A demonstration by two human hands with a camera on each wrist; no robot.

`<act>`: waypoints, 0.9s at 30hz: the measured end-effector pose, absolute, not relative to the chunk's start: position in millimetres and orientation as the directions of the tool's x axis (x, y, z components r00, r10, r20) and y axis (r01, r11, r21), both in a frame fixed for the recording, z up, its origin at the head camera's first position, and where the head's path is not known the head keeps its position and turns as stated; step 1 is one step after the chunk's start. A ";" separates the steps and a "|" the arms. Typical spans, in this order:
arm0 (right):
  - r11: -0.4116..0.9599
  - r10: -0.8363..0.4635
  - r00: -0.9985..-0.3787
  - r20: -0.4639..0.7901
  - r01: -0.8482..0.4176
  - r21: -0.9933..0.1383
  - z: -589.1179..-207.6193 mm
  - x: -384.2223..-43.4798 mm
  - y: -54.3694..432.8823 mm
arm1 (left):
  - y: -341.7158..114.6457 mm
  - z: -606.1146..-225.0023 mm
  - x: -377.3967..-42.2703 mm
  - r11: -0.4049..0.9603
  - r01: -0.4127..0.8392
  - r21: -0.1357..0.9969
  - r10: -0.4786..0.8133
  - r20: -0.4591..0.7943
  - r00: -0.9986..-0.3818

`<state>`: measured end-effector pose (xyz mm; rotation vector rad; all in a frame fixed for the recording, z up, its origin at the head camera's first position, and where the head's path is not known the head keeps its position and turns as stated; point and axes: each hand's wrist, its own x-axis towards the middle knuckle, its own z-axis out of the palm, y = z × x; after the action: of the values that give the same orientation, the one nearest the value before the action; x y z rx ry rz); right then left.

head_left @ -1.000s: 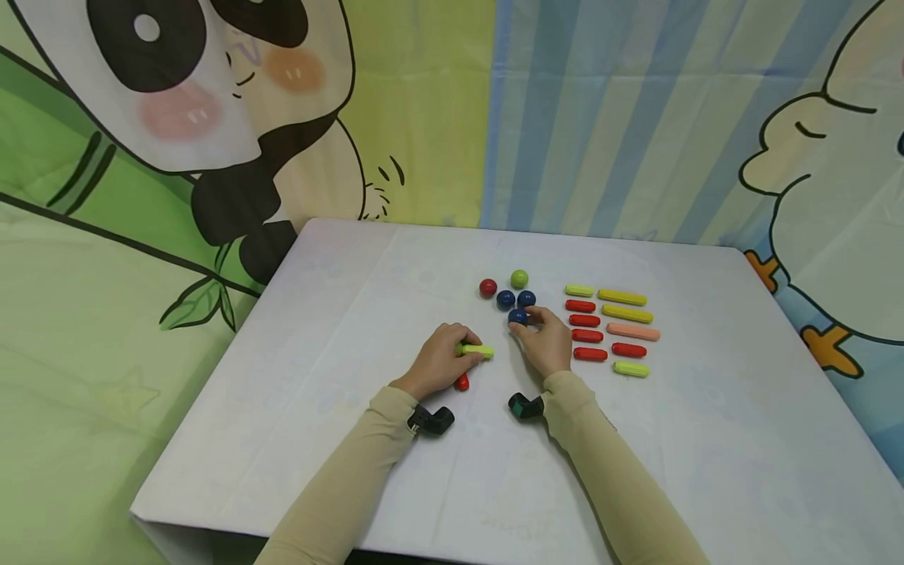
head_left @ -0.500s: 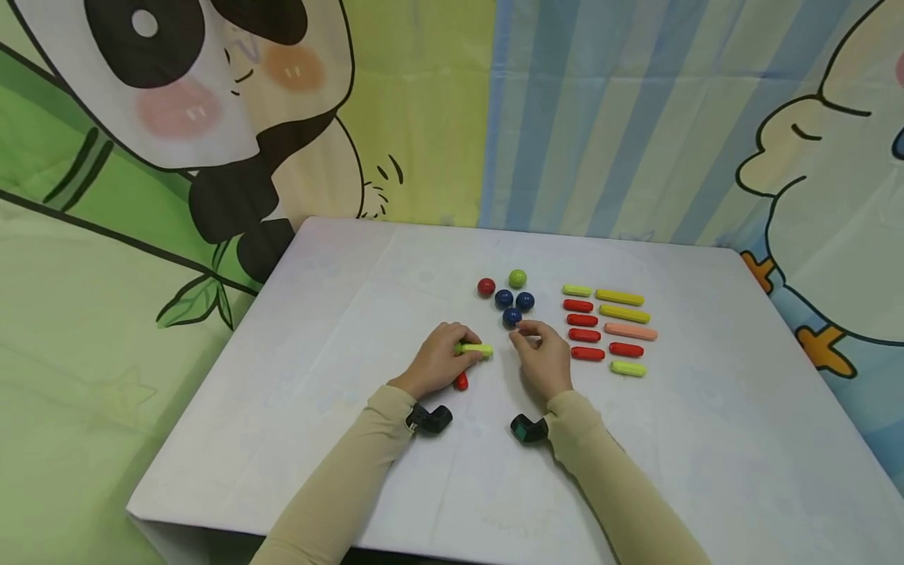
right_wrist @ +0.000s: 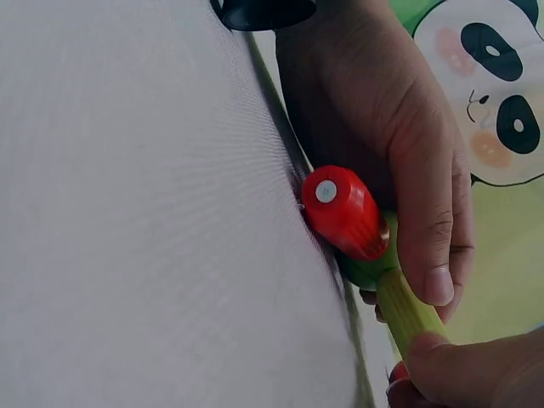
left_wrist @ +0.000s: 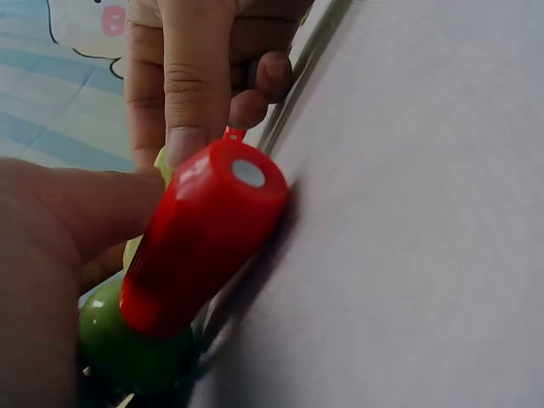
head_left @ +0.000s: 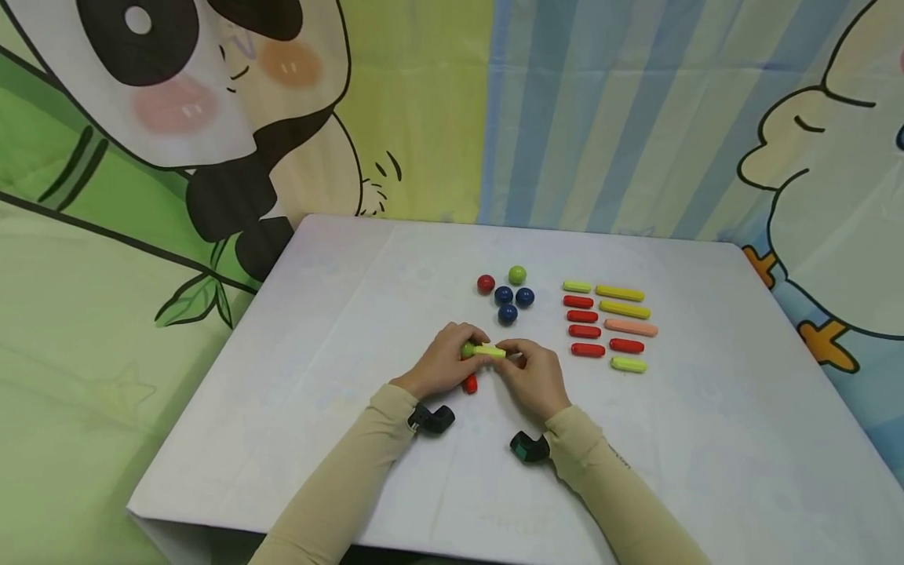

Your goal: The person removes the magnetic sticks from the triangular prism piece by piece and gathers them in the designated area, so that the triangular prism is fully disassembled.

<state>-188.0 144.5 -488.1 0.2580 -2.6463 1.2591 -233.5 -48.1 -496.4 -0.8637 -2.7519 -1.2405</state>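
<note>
My left hand (head_left: 441, 361) pinches a yellow-green stick (head_left: 487, 351) whose near end meets a green ball (head_left: 467, 350). At the stick's other end, the thumb and fingertips of my right hand (head_left: 538, 375) grip it. A red stick (left_wrist: 204, 238) with a pale disc in its end juts from the same green ball (left_wrist: 127, 348), toward my body. In the right wrist view, the red stick (right_wrist: 344, 212) and the yellow-green stick (right_wrist: 406, 306) spread from the ball at an angle. Part of the ball is hidden behind my left fingers.
Beyond my hands lie several blue balls (head_left: 507, 315), a red ball (head_left: 486, 284) and another green ball (head_left: 517, 275). To the right, two columns hold red sticks (head_left: 585, 332), yellow sticks (head_left: 625, 310), a peach stick (head_left: 631, 327) and yellow-green sticks (head_left: 628, 364). All rest on a white-covered table (head_left: 282, 439).
My right hand has let go of a blue ball near the other balls, come back toward me and left, and taken the free end of the yellow-green stick. My left hand keeps its hold.
</note>
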 end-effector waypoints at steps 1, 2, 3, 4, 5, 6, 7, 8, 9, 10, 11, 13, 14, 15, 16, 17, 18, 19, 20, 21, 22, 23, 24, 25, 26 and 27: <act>0.629 -0.059 -0.965 0.254 -0.233 -0.742 -488.0 -188.2 145.2 | -48.4 -495.6 -233.0 0.537 0.471 0.700 0.467 0.218 -0.857; 0.636 -0.044 -0.966 0.254 -0.223 -0.739 -487.8 -188.4 146.2 | -48.6 -494.9 -232.9 0.539 0.459 0.706 0.450 0.219 -0.866; 0.643 -0.027 -0.967 0.252 -0.210 -0.736 -487.7 -188.6 147.3 | -49.0 -494.2 -232.8 0.541 0.450 0.710 0.434 0.223 -0.873; 0.647 -0.011 -0.968 0.250 -0.198 -0.736 -487.6 -188.9 148.4 | -49.6 -493.7 -233.0 0.545 0.444 0.711 0.418 0.229 -0.879; 0.651 0.007 -0.969 0.247 -0.183 -0.737 -487.4 -189.3 149.7 | -50.2 -493.4 -233.4 0.550 0.441 0.709 0.403 0.238 -0.884; 0.653 0.018 -0.968 0.250 -0.178 -0.736 -487.0 -189.4 150.9 | -50.9 -493.6 -234.0 0.559 0.436 0.705 0.389 0.242 -0.889; 0.655 0.028 -0.967 0.252 -0.172 -0.736 -486.8 -189.6 152.1 | -51.6 -493.6 -234.8 0.564 0.434 0.702 0.380 0.247 -0.892; 0.656 0.036 -0.967 0.251 -0.166 -0.737 -486.8 -189.8 153.2 | -52.1 -493.8 -235.3 0.568 0.438 0.697 0.376 0.253 -0.891; 0.656 0.041 -0.967 0.251 -0.163 -0.737 -486.9 -189.9 154.2 | -52.6 -493.9 -235.8 0.574 0.441 0.690 0.376 0.256 -0.890; 0.654 0.043 -0.967 0.250 -0.162 -0.739 -486.8 -190.1 155.1 | -52.9 -494.0 -236.2 0.578 0.444 0.684 0.379 0.257 -0.889; 0.654 0.042 -0.968 0.245 -0.159 -0.739 -486.9 -190.2 155.9 | -53.2 -494.1 -236.5 0.582 0.448 0.679 0.384 0.256 -0.887; 0.655 0.034 -0.971 0.235 -0.156 -0.740 -486.8 -190.6 157.0 | -53.3 -493.5 -236.8 0.587 0.452 0.671 0.394 0.250 -0.884; 0.657 0.029 -0.973 0.230 -0.155 -0.738 -486.5 -190.7 157.3 | -53.3 -493.1 -236.8 0.593 0.451 0.667 0.397 0.246 -0.885; 0.660 0.025 -0.974 0.225 -0.153 -0.736 -486.2 -190.9 157.5 | -53.3 -492.3 -236.5 0.596 0.450 0.665 0.396 0.243 -0.885; 0.663 0.021 -0.975 0.221 -0.152 -0.733 -485.9 -190.9 157.7 | -53.2 -491.9 -236.4 0.598 0.447 0.665 0.395 0.240 -0.887; 0.665 0.017 -0.976 0.217 -0.151 -0.731 -485.5 -190.9 157.7 | -53.0 -491.4 -236.1 0.601 0.442 0.666 0.393 0.236 -0.889; 0.667 0.012 -0.977 0.214 -0.151 -0.729 -485.3 -190.9 157.8 | -52.8 -490.9 -235.9 0.604 0.438 0.666 0.391 0.231 -0.891; 0.669 0.008 -0.977 0.212 -0.152 -0.728 -484.8 -190.9 157.8 | -52.7 -490.6 -235.8 0.606 0.433 0.667 0.390 0.226 -0.893; 0.671 0.005 -0.978 0.208 -0.151 -0.726 -484.7 -190.8 157.9 | -52.6 -490.3 -235.6 0.609 0.428 0.668 0.389 0.220 -0.895; 0.673 0.002 -0.979 0.205 -0.150 -0.725 -484.6 -190.6 158.1 | -52.7 -490.0 -235.3 0.611 0.424 0.668 0.388 0.214 -0.897; 0.674 -0.002 -0.979 0.202 -0.150 -0.723 -484.5 -190.4 158.4 | -52.9 -489.8 -235.3 0.615 0.415 0.671 0.384 0.204 -0.900; 0.676 -0.003 -0.980 0.197 -0.147 -0.722 -484.3 -190.1 159.0 | -53.3 -489.4 -235.1 0.618 0.408 0.672 0.379 0.200 -0.904; 0.675 -0.003 -0.981 0.194 -0.145 -0.723 -484.1 -189.8 159.6 | -53.8 -489.0 -234.9 0.619 0.402 0.675 0.372 0.199 -0.907; 0.674 0.000 -0.982 0.191 -0.141 -0.725 -483.7 -189.4 160.4 | -54.4 -488.6 -234.7 0.618 0.393 0.681 0.365 0.194 -0.910; 0.673 0.005 -0.982 0.189 -0.137 -0.727 -483.3 -188.8 161.6 | -55.0 -488.2 -234.4 0.615 0.384 0.688 0.358 0.190 -0.914; 0.673 0.010 -0.982 0.189 -0.134 -0.728 -482.8 -188.1 162.8 | -55.4 -487.9 -234.2 0.612 0.377 0.695 0.353 0.187 -0.917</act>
<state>-188.1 162.8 -482.8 0.1012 -2.7082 1.1997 -234.2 -55.4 -487.9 -0.6321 -2.7928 -1.2152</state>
